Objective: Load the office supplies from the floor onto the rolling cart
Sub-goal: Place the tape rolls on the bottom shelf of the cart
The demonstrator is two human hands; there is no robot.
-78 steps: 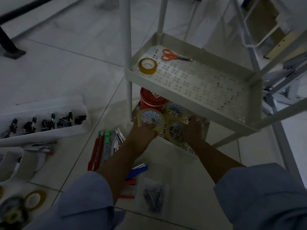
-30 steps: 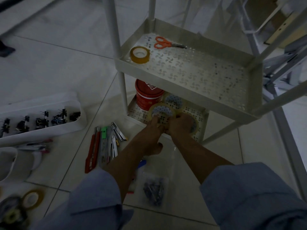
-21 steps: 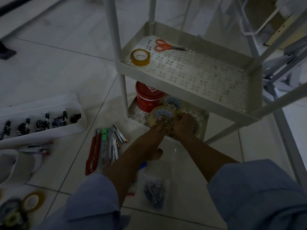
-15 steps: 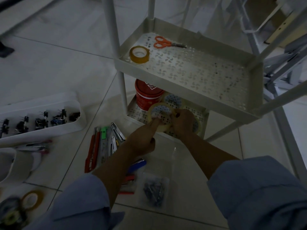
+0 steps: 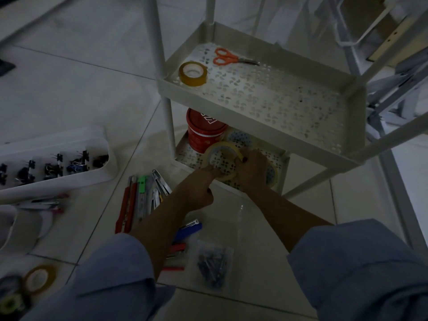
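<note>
Both hands are down at the bottom shelf (image 5: 185, 156) of the white rolling cart. A clear tape roll (image 5: 221, 156) stands tilted there. My left hand (image 5: 199, 189) pinches its lower edge, and my right hand (image 5: 252, 170) grips its right side. A second roll (image 5: 239, 137) lies flat behind it. A third roll (image 5: 273, 176) is partly hidden under my right hand. A red tub (image 5: 203, 133) stands at the shelf's back left. The shelf above (image 5: 254, 121) carries a yellow tape roll (image 5: 192, 73) and orange scissors (image 5: 225, 59).
On the floor to the left lie several cutters (image 5: 136, 200) and a white tray of binder clips (image 5: 58, 163). A blue stapler (image 5: 187, 230) and a clear bag of dark small parts (image 5: 214, 265) lie between my arms. More tape rolls (image 5: 39, 278) sit at bottom left.
My hands were spread over separate flat rolls; they have come together on the front roll, which now stands tilted up. My left hand has slid back to its lower edge.
</note>
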